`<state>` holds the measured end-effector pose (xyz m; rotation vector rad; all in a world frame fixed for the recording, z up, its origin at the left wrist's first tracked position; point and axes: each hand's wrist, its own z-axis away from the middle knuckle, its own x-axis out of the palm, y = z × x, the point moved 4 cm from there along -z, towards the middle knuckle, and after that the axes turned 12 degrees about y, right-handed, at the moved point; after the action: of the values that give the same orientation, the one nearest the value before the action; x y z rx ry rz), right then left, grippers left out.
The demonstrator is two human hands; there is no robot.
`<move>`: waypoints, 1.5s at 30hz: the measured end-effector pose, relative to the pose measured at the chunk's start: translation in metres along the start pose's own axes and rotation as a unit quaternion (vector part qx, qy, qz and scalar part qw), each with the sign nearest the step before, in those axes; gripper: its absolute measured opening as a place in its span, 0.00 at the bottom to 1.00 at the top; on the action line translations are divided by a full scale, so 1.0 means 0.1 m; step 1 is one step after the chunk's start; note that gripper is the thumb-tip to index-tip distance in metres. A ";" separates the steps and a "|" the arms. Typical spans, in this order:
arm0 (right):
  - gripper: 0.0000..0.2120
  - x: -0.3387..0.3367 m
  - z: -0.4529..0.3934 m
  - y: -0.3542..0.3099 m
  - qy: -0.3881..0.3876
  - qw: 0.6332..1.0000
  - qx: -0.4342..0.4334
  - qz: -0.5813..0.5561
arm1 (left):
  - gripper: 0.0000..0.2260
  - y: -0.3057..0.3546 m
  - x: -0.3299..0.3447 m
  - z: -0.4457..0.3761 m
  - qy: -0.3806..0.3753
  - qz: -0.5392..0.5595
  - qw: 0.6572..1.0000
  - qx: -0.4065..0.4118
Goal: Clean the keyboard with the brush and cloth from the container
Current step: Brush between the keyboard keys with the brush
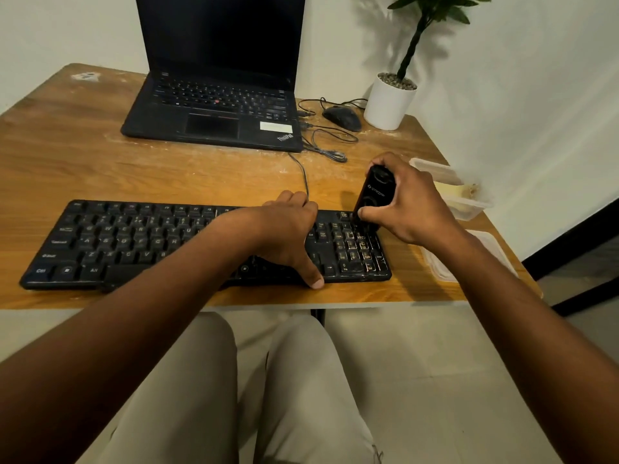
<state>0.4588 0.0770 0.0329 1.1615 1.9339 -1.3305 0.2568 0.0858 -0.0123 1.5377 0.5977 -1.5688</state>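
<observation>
A black keyboard (134, 242) lies along the front of the wooden table (67, 155). My left hand (288, 232) grips its right-middle part, fingers over the back edge and thumb on the front edge. My right hand (408, 202) holds a black brush (373, 192) upright, its lower end down on the number pad keys at the keyboard's right end. A clear plastic container (469, 202) with a pale yellow cloth (449, 190) inside stands at the table's right edge, behind my right hand.
An open black laptop (214, 108) stands at the back of the table. Beside it are a black mouse (341, 117) with coiled cables and a white plant pot (388, 102). The container's clear lid (442, 266) lies under my right wrist.
</observation>
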 end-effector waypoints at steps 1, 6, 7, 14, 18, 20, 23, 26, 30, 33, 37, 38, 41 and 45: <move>0.29 -0.03 0.02 0.00 -0.010 1.000 0.009 0.003 | 0.56 0.00 0.00 0.00 0.000 0.000 1.000 0.002; 0.32 -0.03 -0.01 -0.16 0.042 0.998 0.048 -0.025 | 0.57 -0.01 0.01 0.00 0.000 -0.002 1.000 0.000; 0.32 0.01 -0.01 -0.22 0.062 0.996 0.054 -0.030 | 0.57 -0.01 0.01 0.00 0.000 -0.002 1.000 -0.001; 0.28 0.20 0.25 -0.44 0.077 0.995 0.055 -0.005 | 0.57 -0.01 0.02 0.01 0.005 0.002 1.000 -0.006; 0.28 0.06 0.56 -0.40 0.043 0.997 0.065 0.014 | 0.58 -0.02 0.02 0.01 0.007 -0.003 1.000 0.000; 0.29 -0.02 0.57 -0.37 0.029 0.996 0.078 0.010 | 0.58 -0.02 0.02 0.01 0.008 -0.002 1.000 0.000; 0.33 -0.05 0.42 -0.36 0.073 0.993 0.095 -0.002 | 0.58 -0.02 0.02 0.01 0.008 0.001 1.000 -0.002; 0.32 0.08 0.26 -0.38 0.131 0.986 0.101 -0.023 | 0.57 0.00 0.01 0.02 0.008 -0.001 1.000 -0.004; 0.29 0.18 0.34 -0.41 0.123 0.988 0.095 -0.011 | 0.56 0.00 0.00 0.03 0.011 0.000 1.000 -0.002; 0.28 0.08 0.60 -0.39 0.084 0.992 0.090 -0.005 | 0.56 -0.02 0.02 0.02 0.012 0.003 1.000 0.001; 0.27 -0.13 0.72 -0.35 0.060 0.995 0.084 -0.008 | 0.57 -0.03 0.03 0.00 0.012 0.001 1.000 0.005; 0.27 -0.16 0.67 -0.35 0.072 0.993 0.089 -0.011 | 0.57 -0.03 0.03 0.00 0.012 0.001 1.000 0.004; 0.30 -0.09 0.45 -0.35 0.098 0.989 0.104 -0.034 | 0.57 -0.03 0.03 0.01 0.011 0.000 1.000 0.001; 0.31 0.08 0.21 -0.41 0.079 0.989 0.106 -0.066 | 0.57 -0.01 0.02 0.02 0.011 -0.009 1.000 0.000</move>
<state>0.4182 0.0542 0.0378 1.2917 2.0510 -1.5884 0.2552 0.0842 -0.0141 1.5554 0.6261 -1.5660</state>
